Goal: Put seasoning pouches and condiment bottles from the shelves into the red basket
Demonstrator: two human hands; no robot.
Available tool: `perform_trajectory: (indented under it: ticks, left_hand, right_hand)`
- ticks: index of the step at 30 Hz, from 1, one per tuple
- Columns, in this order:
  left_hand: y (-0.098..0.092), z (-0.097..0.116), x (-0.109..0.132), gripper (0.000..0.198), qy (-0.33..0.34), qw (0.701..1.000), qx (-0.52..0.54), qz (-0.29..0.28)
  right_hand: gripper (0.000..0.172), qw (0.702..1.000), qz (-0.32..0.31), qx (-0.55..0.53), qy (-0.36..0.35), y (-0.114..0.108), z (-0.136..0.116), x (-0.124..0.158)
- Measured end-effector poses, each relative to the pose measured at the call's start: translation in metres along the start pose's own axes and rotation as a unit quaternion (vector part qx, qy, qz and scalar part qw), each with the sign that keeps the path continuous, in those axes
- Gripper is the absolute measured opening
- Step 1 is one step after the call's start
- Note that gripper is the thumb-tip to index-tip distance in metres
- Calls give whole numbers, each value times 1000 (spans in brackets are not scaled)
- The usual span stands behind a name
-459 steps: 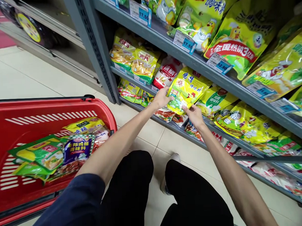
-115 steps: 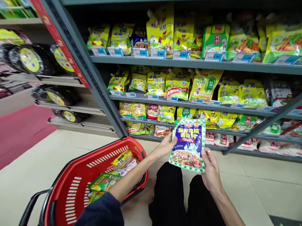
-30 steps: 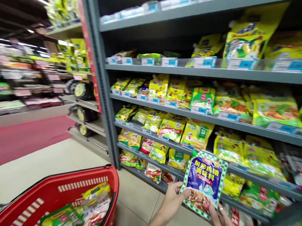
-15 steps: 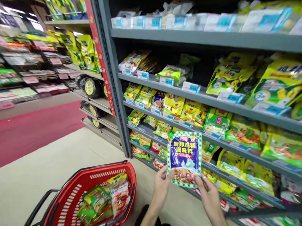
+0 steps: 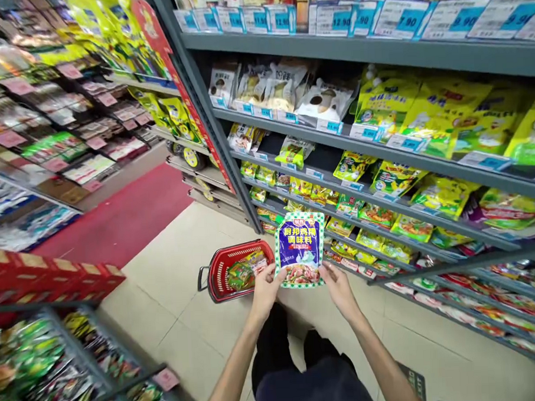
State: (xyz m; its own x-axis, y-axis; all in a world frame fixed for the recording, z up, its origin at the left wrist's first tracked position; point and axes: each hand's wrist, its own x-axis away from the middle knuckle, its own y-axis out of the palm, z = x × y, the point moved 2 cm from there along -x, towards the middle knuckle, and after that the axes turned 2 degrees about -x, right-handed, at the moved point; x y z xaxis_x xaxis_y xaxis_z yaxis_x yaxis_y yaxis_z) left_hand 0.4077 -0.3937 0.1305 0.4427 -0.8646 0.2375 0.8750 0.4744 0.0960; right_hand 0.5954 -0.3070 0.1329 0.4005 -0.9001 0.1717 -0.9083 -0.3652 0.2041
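One seasoning sachet (image 5: 300,250) up front, the red basket (image 5: 239,249) now small and well off

Compared with the frame half a second earlier, the basket has shrunk from a near object to a small one, and the view takes in much more of the aisle.

At far left, around 9 o'clock, sit a row of red boxes (image 5: 44,274). Below them, at 7 o'clock, a wire-edged display bin (image 5: 35,367) is heaped with packets too blurred to count or read. A strip of red carpet (image 5: 121,216) runs toward 10 o'clock.

The one basket stands on the tile floor (image 5: 179,322) at about 11 o'clock from the hands, holding a few packets, the exact count hard to make out. The left hand (image 5: 265,292) closes its fingers around the sachet's lower left edge. The right hand (image 5: 339,289) pinches the lower right edge, so both grips are closed on the same packet, with nothing else held.

The sachet stands between them, held in the air above the floor, its purple front facing up. It overlaps the basket's right end in view, though they are probably apart. To the right, from 12 to 3 o'clock, the grey shelving (image 5: 354,50) shows at least five tiers of yellow-green packets; the lowest rows are blurred.
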Motion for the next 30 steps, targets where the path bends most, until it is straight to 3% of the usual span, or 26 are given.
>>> perform_trajectory:
  ticks: [4,7,11,14,16,21,24,27,30]
  left_hand:
    - [-25,-3,6,54,-12,998,5,-69]
    - [-57,-10,-18,49,-3,996,-6,-93]
    - [-113,-12,-88,45,-1,993,-26,-114]
    - [-148,-12,-162,36,27,990,-71,-116]
    - [-161,-12,-215,33,43,987,-95,-119]
    - [-157,-2,-349,42,139,973,-93,-156]
    - [-145,6,-415,54,221,952,-114,-179]
    - [-134,8,-459,67,269,937,-114,-194]
    - [-121,8,-488,72,307,922,-126,-201]
  right_hand:
    - [53,999,-1,-36,36,20,12,15]
    - [53,998,8,-27,49,50,27,6]
    - [53,997,34,3,65,110,51,-44]
    - [56,994,56,66,65,151,72,-105]
    - [59,989,69,121,56,168,86,-151]
    - [54,954,125,269,-44,172,98,-273]
    - [75,936,156,285,-133,164,92,-339]
    - [71,914,171,313,-196,158,86,-386]
    - [59,891,167,356,-225,153,82,-412]
